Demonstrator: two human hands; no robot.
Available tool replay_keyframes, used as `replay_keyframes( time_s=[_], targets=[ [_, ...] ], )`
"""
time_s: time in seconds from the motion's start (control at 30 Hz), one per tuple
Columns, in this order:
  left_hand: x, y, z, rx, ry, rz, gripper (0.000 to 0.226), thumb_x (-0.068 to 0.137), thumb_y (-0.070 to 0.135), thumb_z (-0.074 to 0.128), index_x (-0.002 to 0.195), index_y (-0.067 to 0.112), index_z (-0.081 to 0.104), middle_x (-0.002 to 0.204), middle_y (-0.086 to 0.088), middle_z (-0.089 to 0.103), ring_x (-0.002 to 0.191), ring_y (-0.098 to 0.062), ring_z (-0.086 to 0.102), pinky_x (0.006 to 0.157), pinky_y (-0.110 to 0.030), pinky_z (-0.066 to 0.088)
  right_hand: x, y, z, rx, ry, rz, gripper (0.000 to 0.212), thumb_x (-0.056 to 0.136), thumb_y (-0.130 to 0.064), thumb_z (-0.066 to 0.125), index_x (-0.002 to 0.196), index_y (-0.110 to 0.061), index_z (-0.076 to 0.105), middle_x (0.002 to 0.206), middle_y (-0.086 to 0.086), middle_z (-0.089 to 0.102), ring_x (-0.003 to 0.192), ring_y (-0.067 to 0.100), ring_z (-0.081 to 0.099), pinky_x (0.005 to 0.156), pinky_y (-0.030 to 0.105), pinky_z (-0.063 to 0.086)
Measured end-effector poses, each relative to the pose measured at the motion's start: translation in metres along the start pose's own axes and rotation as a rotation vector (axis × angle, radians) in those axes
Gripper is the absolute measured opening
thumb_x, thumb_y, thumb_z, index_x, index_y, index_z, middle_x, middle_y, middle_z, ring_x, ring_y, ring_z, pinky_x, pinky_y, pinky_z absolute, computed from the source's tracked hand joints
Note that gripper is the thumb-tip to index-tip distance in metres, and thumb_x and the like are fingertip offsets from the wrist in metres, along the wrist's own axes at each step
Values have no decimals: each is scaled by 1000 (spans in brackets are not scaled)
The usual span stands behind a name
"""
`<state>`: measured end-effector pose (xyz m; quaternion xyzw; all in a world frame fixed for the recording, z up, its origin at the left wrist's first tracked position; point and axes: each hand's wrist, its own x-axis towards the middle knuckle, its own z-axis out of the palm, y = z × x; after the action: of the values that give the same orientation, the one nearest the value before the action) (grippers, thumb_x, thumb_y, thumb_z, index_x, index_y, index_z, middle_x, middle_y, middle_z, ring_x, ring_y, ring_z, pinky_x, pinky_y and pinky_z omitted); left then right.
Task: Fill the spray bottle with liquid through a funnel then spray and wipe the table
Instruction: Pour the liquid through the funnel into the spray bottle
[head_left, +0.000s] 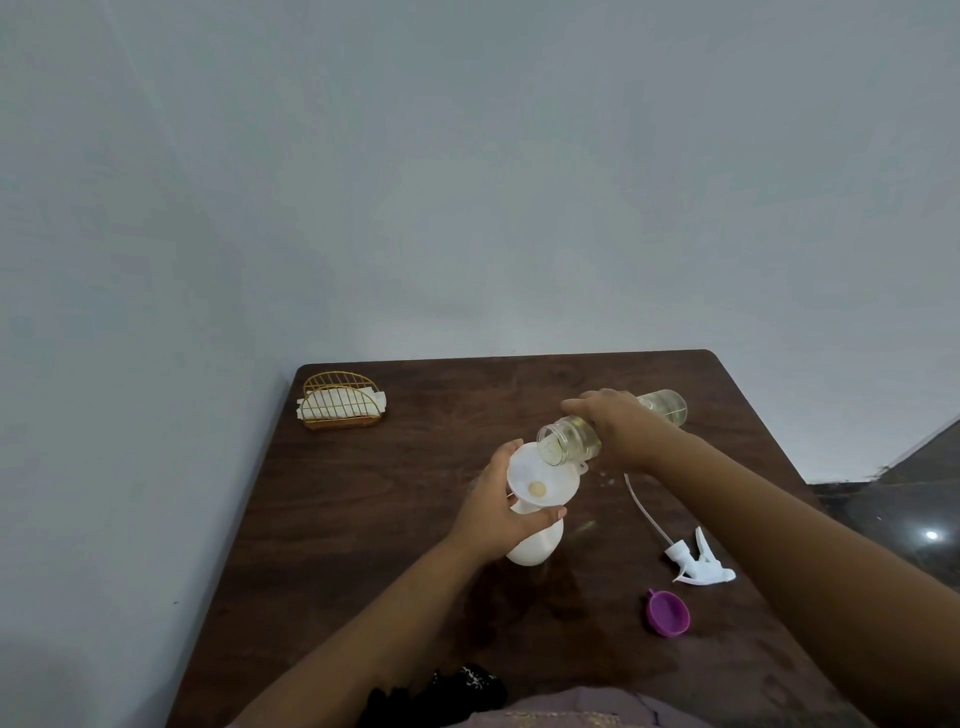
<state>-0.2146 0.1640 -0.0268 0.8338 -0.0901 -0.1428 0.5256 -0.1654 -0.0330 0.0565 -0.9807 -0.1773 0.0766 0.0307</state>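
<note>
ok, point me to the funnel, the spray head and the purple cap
funnel (543, 480): head view, inside of its white bowl.
spray head (701, 564): head view, white trigger body lying on the table.
purple cap (669, 614): head view, its open inner face.

Dark brown wood-grain table (395, 499). White spray bottle (535, 545), topped by a translucent white funnel (524, 470) with a pale yellow spot at its centre. Clear jar (660, 410) at 1 o'clock from the funnel, tinted pale yellow by its liquid. White trigger sprayer head (701, 564) with whitish dip tube at 4 o'clock. Purple lid (668, 614) at 5 o'clock. Gold wire napkin holder (340, 402) with white napkins (311, 410) at 10 o'clock. Pale grey-blue wall (467, 182) behind. Black patterned fabric (441, 691) and mauve clothing (597, 709) at 6 o'clock.
</note>
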Motion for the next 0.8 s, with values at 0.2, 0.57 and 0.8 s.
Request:
replay_keyframes(
  time_s=[0.2,0.57,0.8],
  targets=[
    [0,-1,0,-8,-2,11,94,72,44,84,148,29,31,144,8,47,130,-15,48,105,-44,48,-1,0,1,-5,8,1,51,70,-27,78,115,-23,56,103,-2,60,99,21,57,85,33,41],
    [3,-5,1,-10,0,9,95,68,47,84,146,31,32,141,9,49,128,-17,50,102,-43,51,-1,-1,0,7,19,-2,50,68,-25,79,114,-24,57,102,-2,61,98,21,58,86,35,42],
    [3,-6,0,-9,-8,21,95,69,46,84,147,29,32,142,8,48,128,-16,49,102,-44,51,0,-2,0,-15,21,-4,49,67,-28,79,111,-25,57,99,-3,60,95,21,59,82,34,42]
  ],
)
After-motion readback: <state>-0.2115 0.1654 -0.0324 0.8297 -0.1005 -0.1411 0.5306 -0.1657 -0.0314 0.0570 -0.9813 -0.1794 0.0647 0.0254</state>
